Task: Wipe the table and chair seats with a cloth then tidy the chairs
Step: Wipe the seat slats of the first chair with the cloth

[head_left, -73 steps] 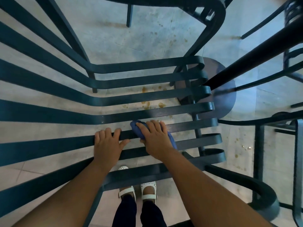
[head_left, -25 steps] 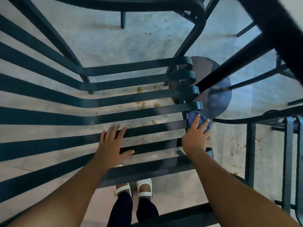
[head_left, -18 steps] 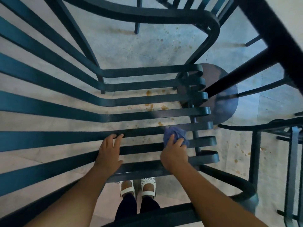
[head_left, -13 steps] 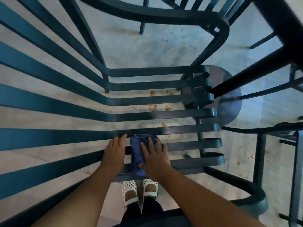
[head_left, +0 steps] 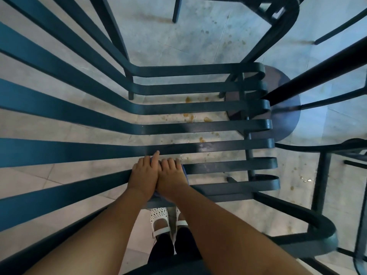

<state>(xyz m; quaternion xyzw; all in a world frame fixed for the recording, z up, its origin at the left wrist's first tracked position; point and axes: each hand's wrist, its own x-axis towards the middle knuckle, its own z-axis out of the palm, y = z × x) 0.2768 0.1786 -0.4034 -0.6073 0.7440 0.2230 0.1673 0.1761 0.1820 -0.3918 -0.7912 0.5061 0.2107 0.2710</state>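
Note:
I look straight down through a dark teal slatted metal chair (head_left: 198, 127); its seat slats run left to right and bend up into the back at the left. My right hand (head_left: 172, 176) lies flat on a blue cloth (head_left: 185, 171) near the seat's rear bend, on the nearer slats. Only a thin edge of the cloth shows at the hand's right side and below the wrists. My left hand (head_left: 143, 176) rests flat on the same slats, pressed against the right hand, one finger raised over it.
A round dark table base (head_left: 286, 116) and its slanting post stand on the stained tile floor at right. Another chair (head_left: 278, 20) stands beyond. A chair armrest (head_left: 317, 225) curves at lower right. My white shoes (head_left: 160, 221) show under the seat.
My right hand swept the cloth from the seat's right edge leftwards along the slats until it met my left hand, which stayed on the slats. The cloth is now almost fully covered.

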